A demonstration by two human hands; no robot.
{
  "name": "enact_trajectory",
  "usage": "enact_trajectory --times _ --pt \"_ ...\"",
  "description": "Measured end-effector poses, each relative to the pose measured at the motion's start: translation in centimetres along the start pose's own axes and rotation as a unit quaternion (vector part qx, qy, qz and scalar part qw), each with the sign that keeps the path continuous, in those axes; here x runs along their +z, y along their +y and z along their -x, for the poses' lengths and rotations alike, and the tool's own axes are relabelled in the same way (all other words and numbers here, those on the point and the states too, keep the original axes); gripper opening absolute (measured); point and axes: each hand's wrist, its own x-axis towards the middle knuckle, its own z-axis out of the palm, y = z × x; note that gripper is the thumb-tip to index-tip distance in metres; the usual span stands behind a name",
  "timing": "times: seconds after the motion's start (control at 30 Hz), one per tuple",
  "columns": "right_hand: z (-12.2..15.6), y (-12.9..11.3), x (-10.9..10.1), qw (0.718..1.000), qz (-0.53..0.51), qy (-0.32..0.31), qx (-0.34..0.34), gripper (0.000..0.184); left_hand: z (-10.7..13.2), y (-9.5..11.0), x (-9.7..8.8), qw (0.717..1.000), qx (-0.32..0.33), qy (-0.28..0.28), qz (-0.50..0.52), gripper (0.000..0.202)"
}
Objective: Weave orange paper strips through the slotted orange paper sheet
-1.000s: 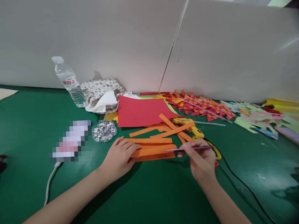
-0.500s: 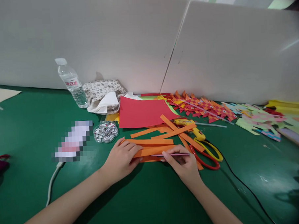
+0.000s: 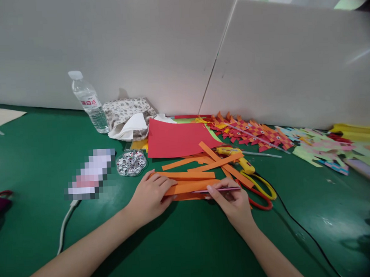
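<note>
My left hand (image 3: 153, 197) is closed around the left end of an orange paper piece (image 3: 187, 188), fingers on top and thumb beneath. The paper looks folded or layered, with gaps between its long bands. Pinched in my right hand (image 3: 235, 203) is a thin pinkish pencil-like stick (image 3: 235, 188). Its left end lies against the lower edge of the middle orange band. Some right fingers are hidden behind the hand, near the paper's right end. Loose orange paper strips (image 3: 215, 163) cross each other just behind.
Red- and yellow-handled scissors (image 3: 263, 204) and a yellow glue gun (image 3: 246, 166) with a black cord lie to the right. Red paper (image 3: 179, 138), a packet of googly eyes (image 3: 131, 163), a water bottle (image 3: 91, 103) and a phone (image 3: 91, 173) stand or lie farther back and left.
My right hand has slid slightly to the right with the pinkish stick, along the paper's edge. My left hand keeps its hold in the same place.
</note>
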Motion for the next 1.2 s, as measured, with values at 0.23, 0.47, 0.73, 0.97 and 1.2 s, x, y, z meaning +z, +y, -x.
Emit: enact_trajectory --times 0.23,0.47,0.73,0.97,1.2 --pt "-0.2 0.3 -1.2 0.999 0.014 0.032 -0.032 0.016 -0.1 0.1 0.0 1.0 0.0 0.002 0.0 0.022" --pt "-0.8 0.5 -2.4 0.997 0.018 0.064 -0.049 0.015 -0.1 0.1 0.0 1.0 -0.005 -0.002 0.003 0.022" --pt "-1.4 0.9 -3.8 0.99 -0.018 0.141 -0.021 0.017 -0.2 0.2 -0.1 1.0 -0.006 0.002 0.006 0.021" --pt "-1.7 0.8 -5.1 0.985 0.031 0.169 -0.03 0.018 -0.2 0.3 -0.2 1.0 -0.011 -0.004 0.007 0.022" --pt "-1.8 0.4 -5.4 0.983 0.042 0.172 -0.041 0.016 -0.1 0.1 0.0 1.0 -0.011 -0.003 0.007 0.023"
